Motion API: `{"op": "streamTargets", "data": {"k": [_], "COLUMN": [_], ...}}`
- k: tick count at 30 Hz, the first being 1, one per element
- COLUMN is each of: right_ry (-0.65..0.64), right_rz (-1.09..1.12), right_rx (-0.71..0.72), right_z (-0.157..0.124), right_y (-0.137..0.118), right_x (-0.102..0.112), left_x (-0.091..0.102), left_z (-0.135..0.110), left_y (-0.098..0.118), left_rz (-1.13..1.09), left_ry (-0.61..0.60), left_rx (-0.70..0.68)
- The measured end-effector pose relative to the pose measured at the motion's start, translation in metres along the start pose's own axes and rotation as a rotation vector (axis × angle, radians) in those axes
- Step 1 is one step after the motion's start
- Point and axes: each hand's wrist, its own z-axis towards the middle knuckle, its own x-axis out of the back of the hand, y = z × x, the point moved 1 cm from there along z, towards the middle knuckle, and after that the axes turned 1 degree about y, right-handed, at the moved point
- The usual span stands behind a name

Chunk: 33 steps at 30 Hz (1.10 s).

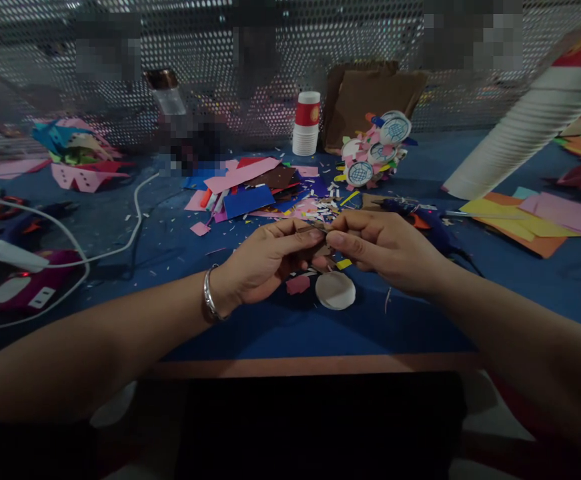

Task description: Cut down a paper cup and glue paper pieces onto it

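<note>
the left hand (265, 260) and right hand (387, 252) both pinch a small brown piece (319, 252) above the blue table (270, 327). it seems not yet attached to anything; a white disc (335, 291) lies loose just below, while a decorated bundle (379, 152) behind looks mostly done.

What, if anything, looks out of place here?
Paper scraps lie strewn over the table around the left hand and right hand. The tall cup stack at right also looks askew, leaning sharply rightward, though the lens may exaggerate that.

Silver bracelet (207, 293) on left wrist (224, 293)
</note>
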Motion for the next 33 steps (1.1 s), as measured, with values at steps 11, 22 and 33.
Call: {"op": "streamTargets", "data": {"k": [11,22,33], "right_ry": [-0.002,0.008,0.016], "right_rz": [0.014,0.088,0.101], "right_rx": [-0.023,-0.024,-0.052], "right_z": [-0.0025,0.0018,0.0002], "right_y": [-0.0007,-0.0025,-0.0011], "right_x": [0.0003,-0.0037,-0.0047], "left_x": [-0.0004,-0.0024,-0.0022], "left_z": [0.0011,-0.0015,-0.0034], "left_y": [0.0005,0.0026,0.0004], "left_rz": [-0.033,0.033,0.013], "left_ry": [-0.037,0.063,0.035], "left_rx": [0.052,-0.005,-0.035]}}
